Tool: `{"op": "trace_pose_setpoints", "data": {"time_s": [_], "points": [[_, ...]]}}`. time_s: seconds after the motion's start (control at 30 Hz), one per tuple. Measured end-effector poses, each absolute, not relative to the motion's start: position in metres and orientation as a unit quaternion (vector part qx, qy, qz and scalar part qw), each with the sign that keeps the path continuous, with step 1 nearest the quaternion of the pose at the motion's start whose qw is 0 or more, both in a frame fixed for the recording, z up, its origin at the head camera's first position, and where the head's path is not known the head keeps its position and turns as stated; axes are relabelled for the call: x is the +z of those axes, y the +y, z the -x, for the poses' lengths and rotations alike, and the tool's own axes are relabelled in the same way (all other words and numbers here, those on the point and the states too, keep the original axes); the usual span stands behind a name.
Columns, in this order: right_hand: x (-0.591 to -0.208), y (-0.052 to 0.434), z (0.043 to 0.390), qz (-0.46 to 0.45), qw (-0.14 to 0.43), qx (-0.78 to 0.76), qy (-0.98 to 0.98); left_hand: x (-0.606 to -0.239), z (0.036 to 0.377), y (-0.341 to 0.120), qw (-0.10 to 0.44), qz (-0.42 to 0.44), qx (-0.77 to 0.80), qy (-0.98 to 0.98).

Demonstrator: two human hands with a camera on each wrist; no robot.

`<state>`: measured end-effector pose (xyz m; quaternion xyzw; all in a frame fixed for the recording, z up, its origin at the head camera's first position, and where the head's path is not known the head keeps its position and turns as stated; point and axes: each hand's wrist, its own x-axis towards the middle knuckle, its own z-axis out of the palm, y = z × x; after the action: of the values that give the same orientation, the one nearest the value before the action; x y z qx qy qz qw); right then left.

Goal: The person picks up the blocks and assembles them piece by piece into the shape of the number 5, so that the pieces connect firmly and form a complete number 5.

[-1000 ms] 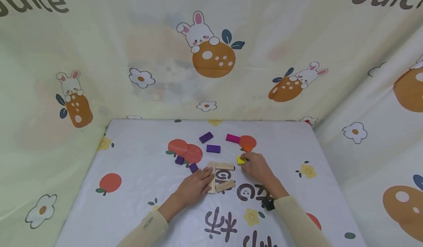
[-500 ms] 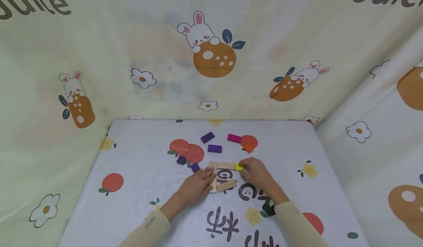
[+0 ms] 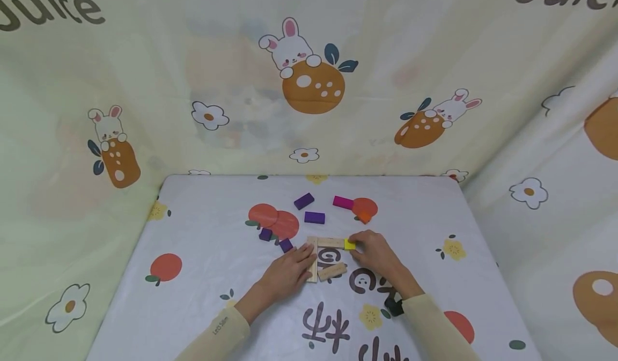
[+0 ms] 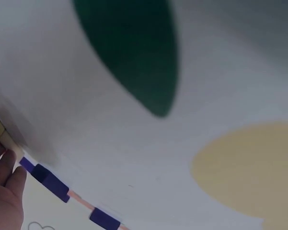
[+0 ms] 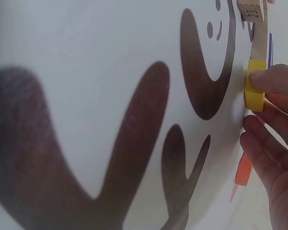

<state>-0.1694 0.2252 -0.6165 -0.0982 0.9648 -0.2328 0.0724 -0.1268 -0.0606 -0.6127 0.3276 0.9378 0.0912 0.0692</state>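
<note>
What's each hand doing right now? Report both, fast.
Left hand: open, fingers resting on the upright plain wooden block.
Right hand: pinching the yellow block.

Three plain blocks [image 3: 330, 242] look like bare, unpainted wood, pale and matt; one in the right wrist view bears a printed number. Yellow block [image 3: 350, 244], at the right end of the far plain block: painted, smooth, slight sheen. Purple blocks [image 3: 314, 217] and pink block [image 3: 343, 202], beyond the plain blocks: painted, even colour, matt. Tablecloth [image 3: 203, 253] under the plain blocks: smooth printed sheet, faint gloss. Backdrop [image 3: 193, 82] behind them: soft, creased, printed cloth. Sleeves [image 3: 217, 334]: matt knit fabric.
</note>
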Motion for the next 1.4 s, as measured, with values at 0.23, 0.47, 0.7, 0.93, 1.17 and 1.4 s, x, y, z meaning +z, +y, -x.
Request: {"op": "trace_pose_setpoints", "data": {"time_s": [0.23,0.47,0.7,0.93,1.17,1.4], "points": [[-0.616,0.227,0.169,0.12,0.084,-0.243,0.959,-0.615,0.125,-0.061,0.076,-0.322,0.098,0.939],[-0.61,0.236,0.178,0.119,0.044,-0.223,0.967,-0.618,0.122,-0.062,0.072,-0.316,0.099,0.941],[-0.607,0.253,0.205,0.047,-0.011,-0.21,0.977,-0.612,0.123,-0.061,0.071,-0.32,0.106,0.939],[-0.617,0.257,0.223,0.029,-0.026,-0.237,0.971,-0.609,0.126,-0.06,0.066,-0.325,0.097,0.938],[-0.619,0.253,0.23,0.041,-0.014,-0.232,0.972,-0.608,0.127,-0.059,0.078,-0.322,0.094,0.939],[-0.615,0.248,0.233,0.031,-0.005,-0.221,0.975,-0.61,0.127,-0.059,0.075,-0.32,0.095,0.94]]}}
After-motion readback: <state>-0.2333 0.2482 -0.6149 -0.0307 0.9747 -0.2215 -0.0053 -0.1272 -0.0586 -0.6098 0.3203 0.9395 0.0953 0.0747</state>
